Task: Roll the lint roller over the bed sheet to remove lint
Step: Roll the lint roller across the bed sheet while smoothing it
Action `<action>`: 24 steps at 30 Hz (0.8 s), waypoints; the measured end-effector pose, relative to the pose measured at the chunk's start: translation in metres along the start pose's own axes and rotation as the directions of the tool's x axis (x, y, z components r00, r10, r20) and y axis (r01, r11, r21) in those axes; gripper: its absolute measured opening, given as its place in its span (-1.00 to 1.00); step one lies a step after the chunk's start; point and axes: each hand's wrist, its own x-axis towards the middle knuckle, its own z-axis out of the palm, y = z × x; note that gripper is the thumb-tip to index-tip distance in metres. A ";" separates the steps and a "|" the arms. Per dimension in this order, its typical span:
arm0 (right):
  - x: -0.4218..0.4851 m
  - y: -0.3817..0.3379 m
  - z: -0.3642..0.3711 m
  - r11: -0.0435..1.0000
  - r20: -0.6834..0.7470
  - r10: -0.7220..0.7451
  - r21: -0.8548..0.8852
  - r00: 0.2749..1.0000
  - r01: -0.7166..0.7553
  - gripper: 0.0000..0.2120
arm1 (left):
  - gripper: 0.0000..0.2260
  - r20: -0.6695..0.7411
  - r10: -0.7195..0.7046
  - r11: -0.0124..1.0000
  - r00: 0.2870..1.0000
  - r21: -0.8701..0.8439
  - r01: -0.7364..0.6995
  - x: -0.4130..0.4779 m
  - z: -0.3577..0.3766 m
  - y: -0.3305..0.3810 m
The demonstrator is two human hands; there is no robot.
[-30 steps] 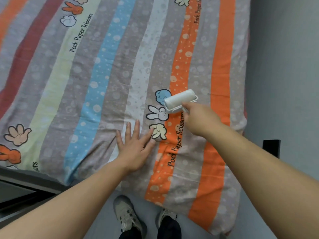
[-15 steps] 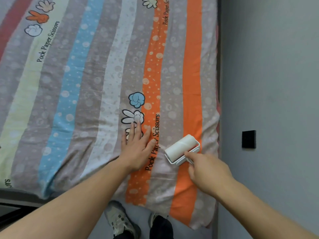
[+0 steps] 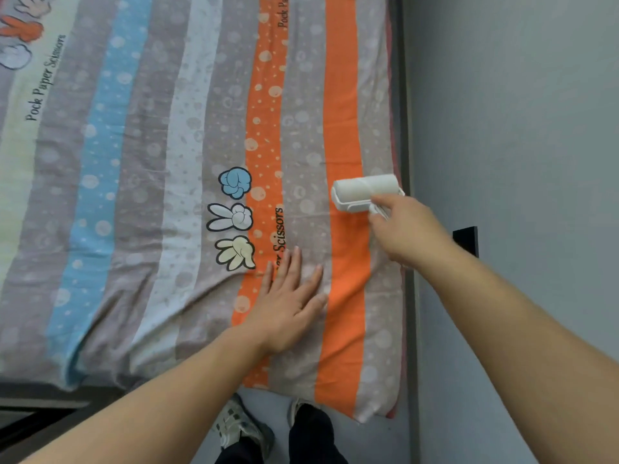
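a lint roller on a stripy bed sheet

the big bed sheet (image 3: 140, 182) has grey, blue and orange stripes. the left hand (image 3: 288, 306) lies flat on it, fingers spread. the right hand (image 3: 407, 231) curls tight round the handle of the white lint roller (image 3: 366, 190), which sits on the orange stripe by the sheet's right edge, near the wall (image 3: 519, 128).
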 end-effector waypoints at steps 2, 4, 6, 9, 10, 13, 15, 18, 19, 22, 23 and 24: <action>0.009 0.004 0.012 1.000 0.019 0.020 -0.015 1.000 -0.020 -0.63 | -0.30 0.002 0.077 0.995 0.997 -0.066 -0.077 -0.003 0.004 0.005; 0.003 0.013 0.021 0.999 0.058 0.023 -0.039 0.998 -0.021 -0.63 | -0.29 -0.059 0.135 0.971 0.989 -0.192 -0.144 -0.005 0.001 0.005; -0.013 0.027 0.024 0.997 0.084 0.036 -0.071 0.996 -0.030 -0.65 | -0.33 -0.197 0.130 0.970 0.972 -0.179 -0.166 -0.004 -0.001 0.004; -0.042 0.053 0.024 0.990 0.150 0.049 -0.141 0.987 -0.028 -0.68 | -0.28 -0.293 -0.005 0.999 0.956 -0.048 -0.010 0.005 -0.009 0.008; -0.051 0.060 0.023 0.986 0.171 0.048 -0.166 0.984 -0.020 -0.66 | -0.26 -0.265 -0.052 0.998 0.963 -0.054 0.040 0.009 -0.012 0.012; -0.075 0.078 0.019 0.981 0.202 0.060 -0.195 0.978 -0.020 -0.58 | -0.28 -0.162 -0.075 0.996 0.984 -0.066 0.065 0.019 -0.011 0.022; -0.083 0.085 0.014 0.979 0.216 0.061 -0.202 0.974 -0.017 -0.58 | -0.26 -0.128 -0.044 0.995 0.991 -0.096 0.032 0.018 -0.004 0.027; -0.092 0.091 0.006 0.970 0.259 0.058 -0.244 0.964 0.008 -0.63 | -0.26 -0.077 0.022 0.995 0.997 -0.095 -0.029 0.014 0.005 0.030; -0.093 0.091 0.003 0.963 0.279 0.057 -0.268 0.959 0.021 -0.65 | -0.24 -0.058 0.045 0.996 0.997 -0.079 -0.050 0.012 0.006 0.030; -0.093 0.089 -0.013 0.954 0.345 0.068 -0.298 0.936 0.041 -0.63 | -0.25 -0.003 0.082 0.995 0.997 -0.049 -0.082 0.002 0.007 0.030; -0.093 0.087 -0.020 0.957 0.355 0.061 -0.285 0.933 0.045 -0.62 | -0.28 0.013 0.092 0.994 0.996 -0.064 -0.091 -0.002 0.008 0.030; -0.094 0.083 -0.026 0.966 0.349 0.045 -0.255 0.936 0.048 -0.61 | -0.31 0.026 0.102 0.990 0.994 -0.096 -0.099 -0.008 0.008 0.030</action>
